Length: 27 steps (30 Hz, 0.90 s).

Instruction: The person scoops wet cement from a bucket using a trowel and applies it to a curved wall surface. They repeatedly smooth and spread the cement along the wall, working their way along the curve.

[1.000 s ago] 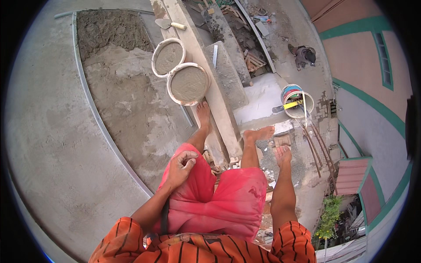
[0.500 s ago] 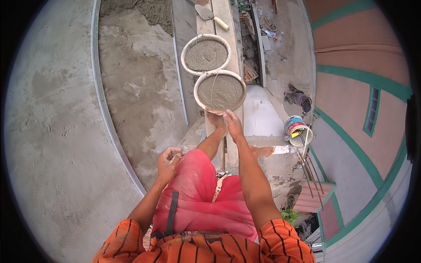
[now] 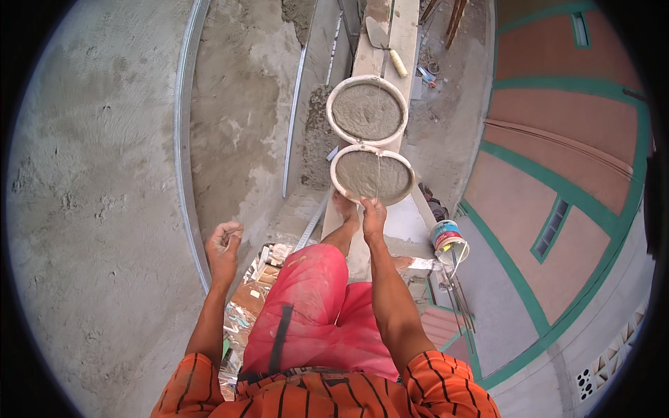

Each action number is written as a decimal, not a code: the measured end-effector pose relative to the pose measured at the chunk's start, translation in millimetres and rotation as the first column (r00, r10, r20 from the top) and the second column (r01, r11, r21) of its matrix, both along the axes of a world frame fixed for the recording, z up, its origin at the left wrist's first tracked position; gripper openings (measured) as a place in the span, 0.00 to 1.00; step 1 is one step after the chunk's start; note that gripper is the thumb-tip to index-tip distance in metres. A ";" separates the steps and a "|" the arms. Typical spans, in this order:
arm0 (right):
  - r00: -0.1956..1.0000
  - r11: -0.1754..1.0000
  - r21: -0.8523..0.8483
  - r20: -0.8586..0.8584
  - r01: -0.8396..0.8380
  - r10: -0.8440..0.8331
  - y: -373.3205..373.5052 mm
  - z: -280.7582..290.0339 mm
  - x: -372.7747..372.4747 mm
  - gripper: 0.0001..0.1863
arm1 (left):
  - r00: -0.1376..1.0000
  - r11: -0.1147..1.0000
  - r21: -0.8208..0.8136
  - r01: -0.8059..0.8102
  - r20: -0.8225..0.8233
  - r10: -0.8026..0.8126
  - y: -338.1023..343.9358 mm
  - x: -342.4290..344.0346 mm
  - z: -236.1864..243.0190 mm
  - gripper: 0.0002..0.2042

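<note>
My right hand is closed on the near edge of a round, white-rimmed bucket filled with wet grey mortar. A thin wire handle crosses the mortar. Touching its far side is a second bucket of mortar, standing on the wooden planks. Beyond that lies a trowel with a pale yellow handle. My left hand is raised beside the plastered wall, its fingers loosely bent and nothing visible in it.
My bare foot is on the plank just below the near bucket. A paint bucket holding tools stands to the right. Metal strips run along the wall on the left. At right, lower ground and a pink building with green bands show.
My left hand has moved left, away from my thigh. My right hand stays at the near bucket's rim, and that bucket looks more tilted. The whole view has shifted.
</note>
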State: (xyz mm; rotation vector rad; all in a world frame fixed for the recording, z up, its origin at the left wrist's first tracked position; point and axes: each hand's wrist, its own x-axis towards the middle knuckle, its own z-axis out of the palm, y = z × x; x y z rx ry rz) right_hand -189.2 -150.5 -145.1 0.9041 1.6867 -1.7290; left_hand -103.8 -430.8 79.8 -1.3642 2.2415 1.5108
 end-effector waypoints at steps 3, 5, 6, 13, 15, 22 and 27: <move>0.998 0.999 0.019 0.064 -0.030 0.029 10.8 19.4 -9.5 0.14 | 1.000 1.000 -0.024 -0.002 0.003 0.002 -5.3 2.7 -4.8 0.06; 0.992 0.998 0.036 0.117 -0.047 0.042 23.6 33.3 -14.0 0.13 | 1.000 0.995 -0.099 0.011 -0.010 -0.012 -11.1 0.4 -2.8 0.06; 0.988 0.997 0.050 0.151 -0.052 0.044 31.1 40.6 -12.9 0.13 | 0.999 0.986 -0.166 0.031 -0.011 -0.033 -17.9 -2.9 4.2 0.07; 0.899 0.903 0.145 0.242 -0.405 0.364 55.2 127.4 -91.2 0.15 | 0.879 0.561 -0.811 0.165 -0.138 -0.457 -104.5 -37.3 77.4 0.11; 0.886 0.892 0.133 0.250 -0.432 0.391 66.8 138.6 -122.8 0.15 | 0.872 0.472 -0.861 0.191 -0.072 -0.483 -125.1 -36.9 81.4 0.10; 0.908 0.873 0.250 0.153 -0.418 0.391 62.8 174.0 -240.8 0.12 | 0.815 0.303 -0.909 0.286 0.064 -0.576 -142.6 -29.4 76.0 0.14; 0.871 0.839 0.344 -0.102 -0.421 0.480 21.5 118.1 -347.3 0.08 | 0.803 0.259 -0.937 0.235 0.037 -0.595 -140.8 -24.1 68.8 0.13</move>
